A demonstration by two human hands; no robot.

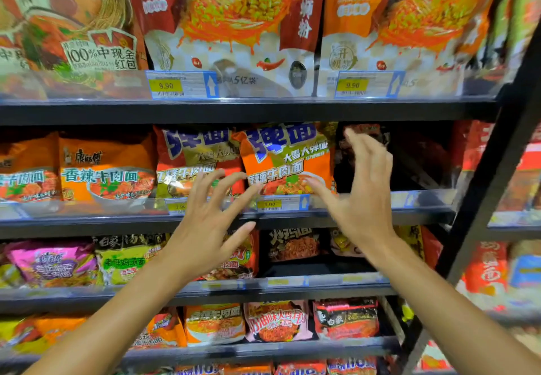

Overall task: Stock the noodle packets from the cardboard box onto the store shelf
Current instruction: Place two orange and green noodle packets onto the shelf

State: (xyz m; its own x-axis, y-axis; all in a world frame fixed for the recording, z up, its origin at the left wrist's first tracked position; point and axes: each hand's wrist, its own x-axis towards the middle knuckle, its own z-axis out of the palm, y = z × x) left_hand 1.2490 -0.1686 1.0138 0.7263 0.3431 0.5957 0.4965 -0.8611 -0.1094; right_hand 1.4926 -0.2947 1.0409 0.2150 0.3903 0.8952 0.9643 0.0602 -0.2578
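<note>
Two orange noodle packets with blue lettering (pixel 288 159) stand side by side on the second shelf (pixel 351 216), while the left hand (pixel 209 219) and right hand (pixel 358 199), both empty with fingers spread wide, hover just before them.

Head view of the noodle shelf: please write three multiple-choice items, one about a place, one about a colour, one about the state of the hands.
1. Where is the orange noodle packet that sits between the hands?
A. second shelf from the top
B. top shelf
C. bottom shelf

2. What colour is the price patch on the top shelf's price tag?
A. green
B. yellow
C. pink

3. What are the left hand and right hand doing?
A. both gripping a box
B. one holding a packet
C. both open, holding nothing

Answers: 1 A, it stands under the top row. 2 B, the 9.90 patch is yellow. 3 C, fingers spread, nothing held.
</note>
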